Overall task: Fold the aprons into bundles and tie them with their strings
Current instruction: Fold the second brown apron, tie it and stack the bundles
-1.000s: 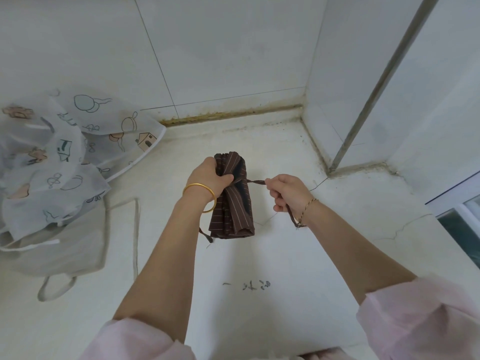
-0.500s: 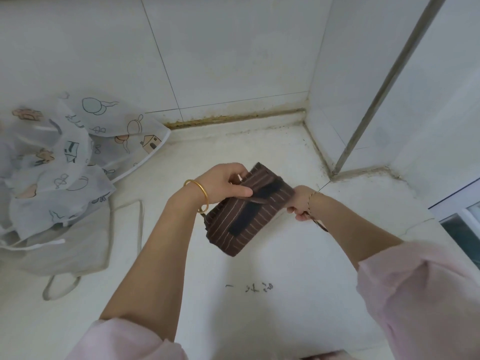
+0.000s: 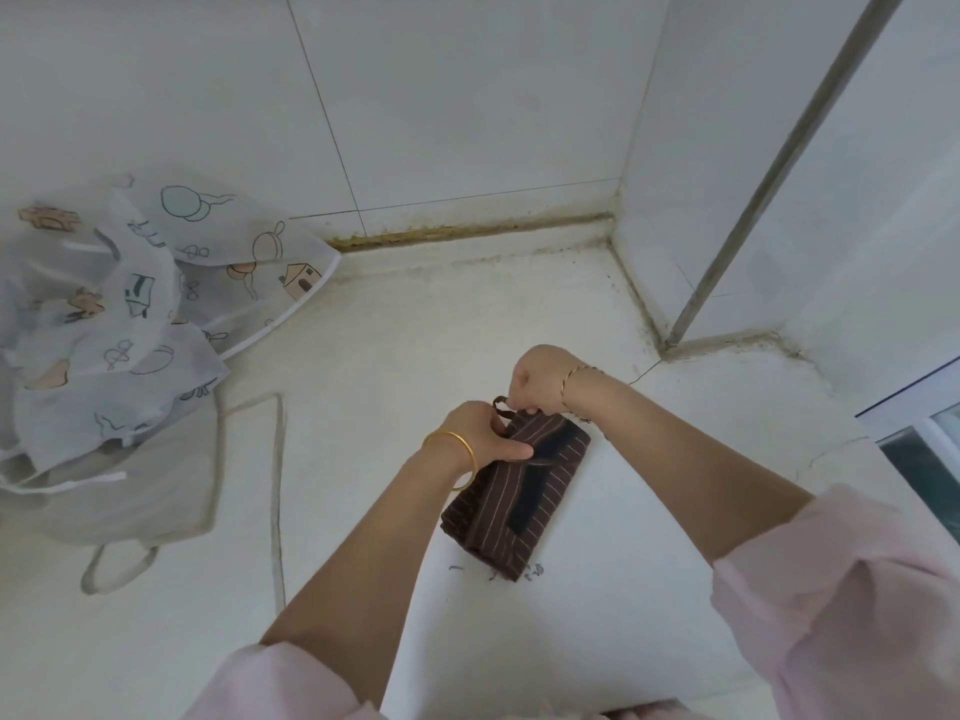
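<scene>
A brown striped apron bundle (image 3: 514, 498) lies tilted on the white counter, its dark string wrapped round it. My left hand (image 3: 480, 433) grips the bundle's upper end, thumb across the cloth. Just above it, my right hand (image 3: 540, 379) is curled and pinches the dark apron string (image 3: 501, 405) where it loops at the bundle's top. Both hands sit close together over that end.
A heap of white aprons (image 3: 119, 309) printed with cartoon houses and balloons lies at the left, their pale straps (image 3: 278, 459) trailing over the counter (image 3: 363, 356). Tiled walls close the back and right; a metal strip (image 3: 753, 189) and a window frame (image 3: 914, 402) stand at the right.
The bundle came down from mid-air onto the counter. My right hand swung from the bundle's right side over to its top end, next to my left hand, carrying the string.
</scene>
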A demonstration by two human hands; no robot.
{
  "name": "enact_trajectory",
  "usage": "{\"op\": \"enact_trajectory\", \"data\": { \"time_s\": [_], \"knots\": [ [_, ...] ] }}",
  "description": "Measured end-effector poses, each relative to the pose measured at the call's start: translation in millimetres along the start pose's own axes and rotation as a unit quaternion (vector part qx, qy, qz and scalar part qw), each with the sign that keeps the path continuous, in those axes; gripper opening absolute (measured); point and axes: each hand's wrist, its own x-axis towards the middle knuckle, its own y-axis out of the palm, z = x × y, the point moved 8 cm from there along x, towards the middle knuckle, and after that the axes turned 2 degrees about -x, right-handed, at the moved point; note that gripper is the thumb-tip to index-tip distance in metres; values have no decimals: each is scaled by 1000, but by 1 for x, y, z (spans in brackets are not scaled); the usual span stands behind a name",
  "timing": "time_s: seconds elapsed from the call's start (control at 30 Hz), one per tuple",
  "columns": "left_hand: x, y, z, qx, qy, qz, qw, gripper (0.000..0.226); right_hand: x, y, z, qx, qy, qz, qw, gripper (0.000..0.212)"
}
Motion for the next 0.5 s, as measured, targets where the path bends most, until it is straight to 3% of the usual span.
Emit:
{"op": "enact_trajectory", "data": {
  "time_s": [0.13,0.3,0.4,0.5],
  "knots": [
    [3,2,19,-110,-39,-52,992,51,-7,20,13,-29,-82,10,996,24],
    [8,2,35,-159,-45,-86,983,36,-24,41,17,-3,-160,5,987,22],
    [10,3,44,-224,-38,-95,969,35,-29,55,-9,140,-114,40,983,15],
    [10,4,45,-266,-35,-80,960,29,-36,78,-45,292,-26,118,949,16]
  ]
}}
